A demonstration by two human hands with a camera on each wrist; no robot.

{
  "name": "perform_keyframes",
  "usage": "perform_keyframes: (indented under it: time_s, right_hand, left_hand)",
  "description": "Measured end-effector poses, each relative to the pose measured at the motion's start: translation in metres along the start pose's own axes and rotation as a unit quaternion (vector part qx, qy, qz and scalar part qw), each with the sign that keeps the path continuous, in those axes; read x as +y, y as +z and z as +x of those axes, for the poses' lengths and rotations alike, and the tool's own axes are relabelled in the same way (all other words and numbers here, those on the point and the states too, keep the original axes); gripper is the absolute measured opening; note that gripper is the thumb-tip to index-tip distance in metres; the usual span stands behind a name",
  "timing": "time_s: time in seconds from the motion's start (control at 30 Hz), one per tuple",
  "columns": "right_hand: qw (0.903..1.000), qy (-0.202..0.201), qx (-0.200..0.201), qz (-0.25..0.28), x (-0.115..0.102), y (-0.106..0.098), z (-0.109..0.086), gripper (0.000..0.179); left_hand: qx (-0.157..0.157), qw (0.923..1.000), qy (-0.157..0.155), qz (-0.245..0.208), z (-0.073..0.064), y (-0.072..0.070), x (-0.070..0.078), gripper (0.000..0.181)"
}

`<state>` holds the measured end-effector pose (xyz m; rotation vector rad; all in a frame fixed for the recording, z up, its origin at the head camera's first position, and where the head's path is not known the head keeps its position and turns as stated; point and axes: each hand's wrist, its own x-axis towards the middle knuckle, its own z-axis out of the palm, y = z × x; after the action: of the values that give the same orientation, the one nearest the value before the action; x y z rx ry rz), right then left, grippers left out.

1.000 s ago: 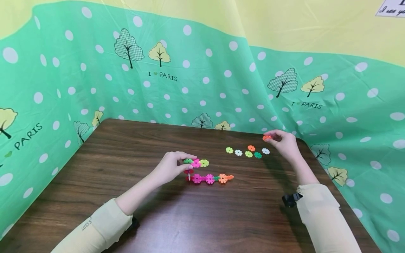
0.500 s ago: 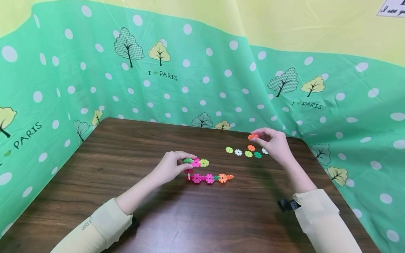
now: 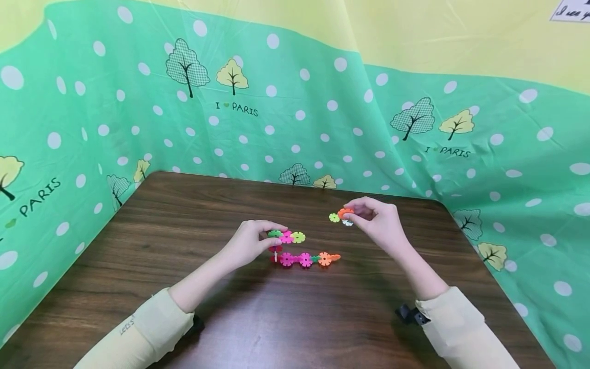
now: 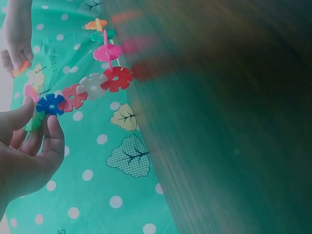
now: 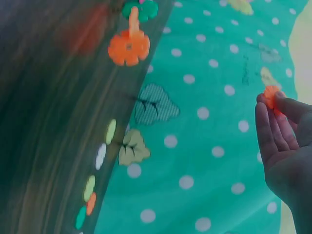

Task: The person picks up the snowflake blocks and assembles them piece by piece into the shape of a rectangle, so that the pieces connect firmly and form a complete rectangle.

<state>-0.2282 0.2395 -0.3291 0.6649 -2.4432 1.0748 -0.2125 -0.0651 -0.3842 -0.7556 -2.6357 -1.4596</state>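
Note:
In the head view my left hand (image 3: 249,246) pinches the upper end of a joined chain of plastic snowflake discs at its green disc (image 3: 275,233). A pink disc (image 3: 286,237) and a yellow-green disc (image 3: 299,237) extend right from there. The left wrist view has a blue disc (image 4: 50,104) at the fingertips, then red and white discs sloping down to the table. Along the tabletop the lower row runs through pink discs (image 3: 306,260) to orange ones. My right hand (image 3: 380,225) pinches a loose orange disc (image 3: 344,212) between thumb and fingers, raised above the table.
Loose discs lie on the brown wooden table (image 3: 207,205) towards its back: yellow-green (image 5: 110,131), white (image 5: 100,156), orange (image 5: 91,203) and green (image 5: 80,218) among them. Behind the table hangs a green dotted cloth (image 3: 286,123). Dark devices sit by both sleeves.
My right hand has carried the orange disc leftward from the table's back right, across the loose discs, towards the chain. My left hand stays in place on the chain.

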Motion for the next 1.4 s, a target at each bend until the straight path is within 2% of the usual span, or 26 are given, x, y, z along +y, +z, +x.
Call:
perform_keyframes:
  time_s: [0.2,0.33,0.47,0.7,0.9,1.2,1.3,1.4]
  right_hand:
    - [0.9978,0.019,-0.04,0.048,-0.041,0.007,-0.007,0.02]
    - [0.9943,0.037,-0.065,0.076,-0.046,0.014,-0.01,0.022]
    - [0.9872,0.065,-0.09,0.114,-0.044,0.023,-0.013,0.022]
    - [0.9644,0.134,-0.111,0.199,-0.022,0.046,-0.017,0.024]
    - [0.9545,0.16,-0.124,0.22,-0.015,0.057,-0.019,0.027]
    - [0.9317,0.227,-0.138,0.248,-0.018,0.067,-0.021,0.029]
    - [0.9266,0.244,-0.131,0.254,-0.019,0.067,-0.02,0.028]
    - [0.9254,0.244,-0.132,0.258,-0.02,0.066,-0.02,0.03]
  left_hand:
    - [0.002,1.0,0.0,-0.006,0.0,0.0,-0.001,0.027]
    - [0.003,1.0,-0.002,0.0,0.0,0.0,0.0,0.025]
    - [0.004,1.0,-0.002,0.002,-0.001,-0.001,0.001,0.024]
    - [0.008,1.0,0.001,0.006,-0.003,-0.002,0.0,0.023]
    - [0.012,0.9999,0.0,0.003,-0.004,-0.002,-0.001,0.023]
    - [0.012,0.9999,0.008,0.004,-0.004,-0.001,-0.001,0.022]
    - [0.012,0.9999,0.009,0.003,-0.004,-0.001,-0.002,0.022]
    - [0.011,0.9999,0.007,0.002,-0.004,0.0,-0.001,0.022]
